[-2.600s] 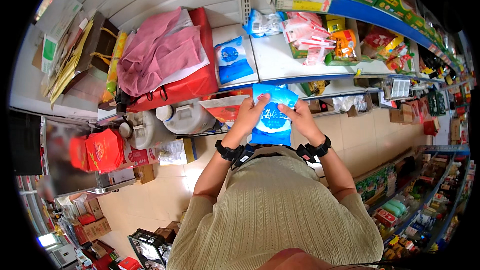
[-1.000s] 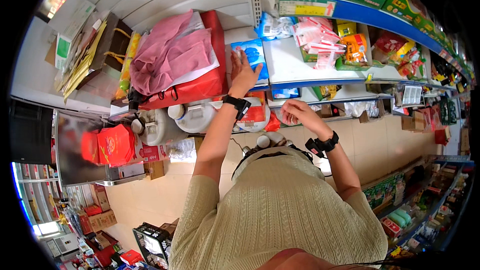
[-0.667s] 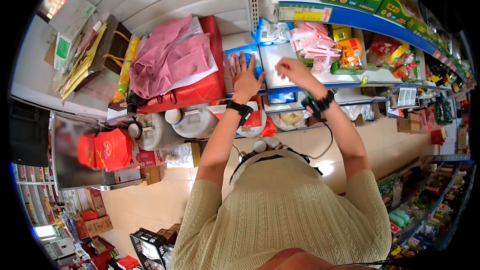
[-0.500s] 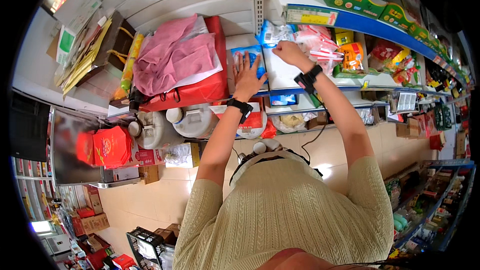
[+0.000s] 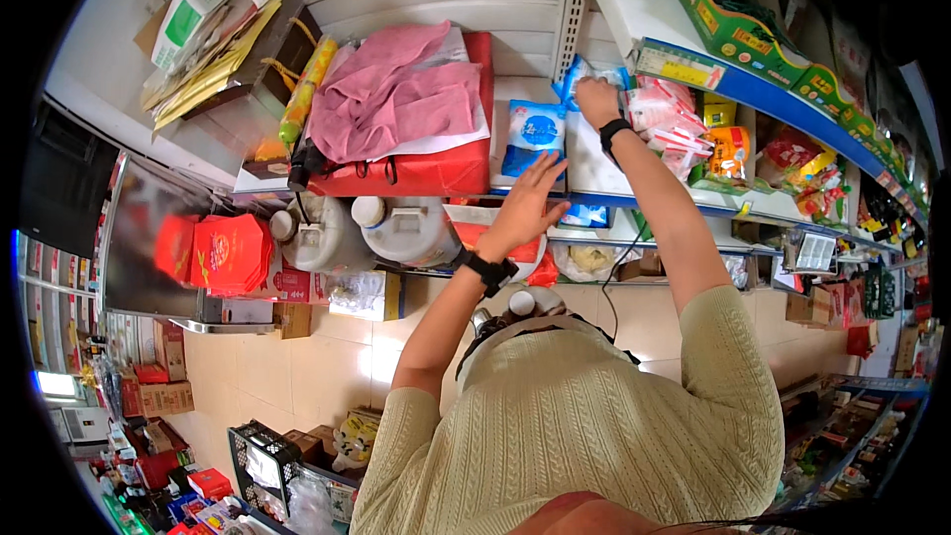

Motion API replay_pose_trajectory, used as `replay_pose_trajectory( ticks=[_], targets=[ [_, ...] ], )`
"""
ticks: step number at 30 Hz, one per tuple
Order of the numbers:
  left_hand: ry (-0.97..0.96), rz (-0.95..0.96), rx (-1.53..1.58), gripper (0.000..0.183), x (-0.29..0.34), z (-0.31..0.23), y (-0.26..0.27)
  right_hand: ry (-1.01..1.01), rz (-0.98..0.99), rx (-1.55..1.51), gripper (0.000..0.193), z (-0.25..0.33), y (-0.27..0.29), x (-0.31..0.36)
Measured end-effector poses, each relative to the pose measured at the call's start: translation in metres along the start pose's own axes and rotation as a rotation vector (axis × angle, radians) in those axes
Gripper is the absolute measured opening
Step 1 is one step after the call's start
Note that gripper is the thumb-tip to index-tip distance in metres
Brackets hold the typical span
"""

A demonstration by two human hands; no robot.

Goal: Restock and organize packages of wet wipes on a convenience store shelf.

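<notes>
Blue packet [image 5: 536, 125], near edge beneath left fingers [image 5: 536, 174]

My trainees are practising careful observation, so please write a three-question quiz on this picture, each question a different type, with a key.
1. Multiple choice: What is draped over the large red package?
A) a black crate
B) a pink cloth
C) a green carton

2. True or false: The right hand is down beside the pale jugs.

3. Fill the gap: The hand at the near edge of the blue-and-white packet beside the red package is the ____ hand.

Key:
1. B
2. False; it is toward the back of the shelf.
3. left
</notes>
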State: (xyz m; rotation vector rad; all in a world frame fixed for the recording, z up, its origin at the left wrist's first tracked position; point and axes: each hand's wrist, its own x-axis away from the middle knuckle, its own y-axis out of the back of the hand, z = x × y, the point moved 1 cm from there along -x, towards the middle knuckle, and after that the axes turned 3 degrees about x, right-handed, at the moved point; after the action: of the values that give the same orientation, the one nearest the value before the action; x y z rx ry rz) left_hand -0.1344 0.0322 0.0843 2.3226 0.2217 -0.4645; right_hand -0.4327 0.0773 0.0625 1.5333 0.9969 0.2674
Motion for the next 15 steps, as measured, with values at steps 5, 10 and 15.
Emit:
replay_pose_trajectory(
  ticks=[5,10,15],
  targets=[
    [0.094,-0.030,0.253,0.062,0.030,-0.028,0.007,0.130,-0.006,-0.046,0.012,-0.017,0.014,0.000],
    [0.260,-0.044,0.594,0.054,0.053,-0.027,0.011,-0.050,-0.028,-0.231,0.019,-0.036,0.062,0.006],
    [0.305,-0.179,0.954,0.045,0.049,-0.023,0.014,-0.097,-0.089,-1.221,0.019,-0.044,0.114,0.058]
  ],
)
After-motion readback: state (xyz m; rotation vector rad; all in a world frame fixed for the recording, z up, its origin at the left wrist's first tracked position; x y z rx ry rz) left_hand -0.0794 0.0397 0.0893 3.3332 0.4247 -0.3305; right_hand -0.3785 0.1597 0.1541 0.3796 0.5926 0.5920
